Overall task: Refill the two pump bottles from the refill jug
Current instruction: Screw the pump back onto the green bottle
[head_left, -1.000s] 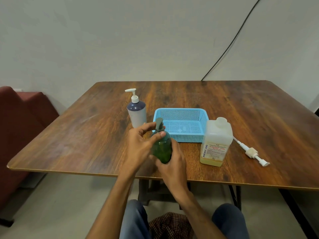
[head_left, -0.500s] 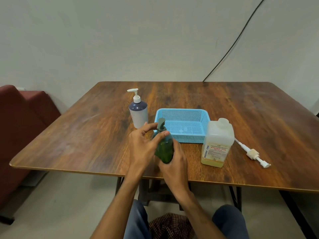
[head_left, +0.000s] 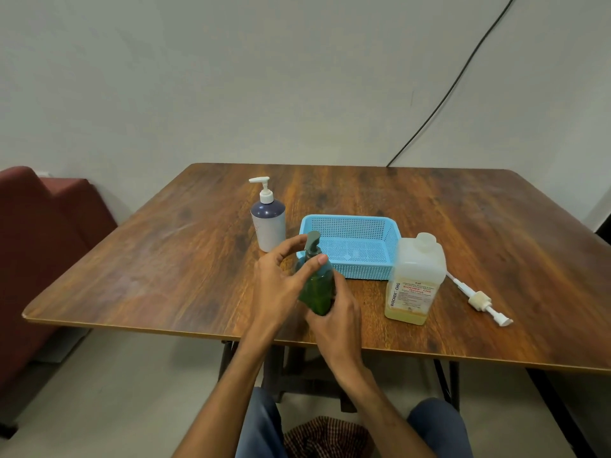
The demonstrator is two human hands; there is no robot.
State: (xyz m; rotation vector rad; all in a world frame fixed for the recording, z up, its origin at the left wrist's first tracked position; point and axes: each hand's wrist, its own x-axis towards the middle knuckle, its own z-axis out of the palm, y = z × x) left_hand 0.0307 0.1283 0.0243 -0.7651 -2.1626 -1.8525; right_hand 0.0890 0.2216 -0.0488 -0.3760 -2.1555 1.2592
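Refilling hardly begun: right hand [head_left: 337, 322] gripping green bottle [head_left: 317, 292] just before blue basket [head_left: 347, 219], left hand [head_left: 277, 285] pinching its pump [head_left: 312, 242], not yet off; jug [head_left: 416, 276], white bottle [head_left: 268, 223] untouched.

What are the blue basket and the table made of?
The blue basket looks like moulded plastic: even colour, a grid of tiny holes. The table looks like wood or a wood-look sheet: brown streaky grain, slight sheen; I cannot tell which.
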